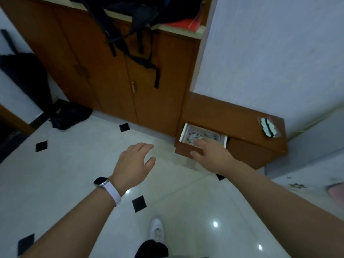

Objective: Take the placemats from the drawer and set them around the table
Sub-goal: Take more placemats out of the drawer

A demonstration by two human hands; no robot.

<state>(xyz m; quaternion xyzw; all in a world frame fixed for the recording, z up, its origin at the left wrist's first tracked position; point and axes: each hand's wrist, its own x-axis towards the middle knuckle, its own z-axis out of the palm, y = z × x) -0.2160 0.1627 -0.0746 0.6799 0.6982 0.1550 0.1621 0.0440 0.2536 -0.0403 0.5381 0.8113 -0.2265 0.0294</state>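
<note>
A low wooden drawer (183, 148) stands pulled out near the floor at the right of the cabinets. Inside lies a pale placemat (197, 135) with a green floral print and a pinkish border. My right hand (210, 153) reaches over the drawer's front edge, fingers spread, fingertips touching the placemat, thumb outside the drawer front. It grips nothing that I can see. My left hand (135, 162), with a watch on the wrist, hovers over the floor left of the drawer, fingers apart and holding nothing.
Tall wooden cabinet doors (130, 71) rise behind, with a black backpack (130, 13) hanging over the countertop. A low wooden unit (242, 116) above the drawer carries a small patterned object (268, 126). Dark bags (70, 116) lie on the white tiled floor at left.
</note>
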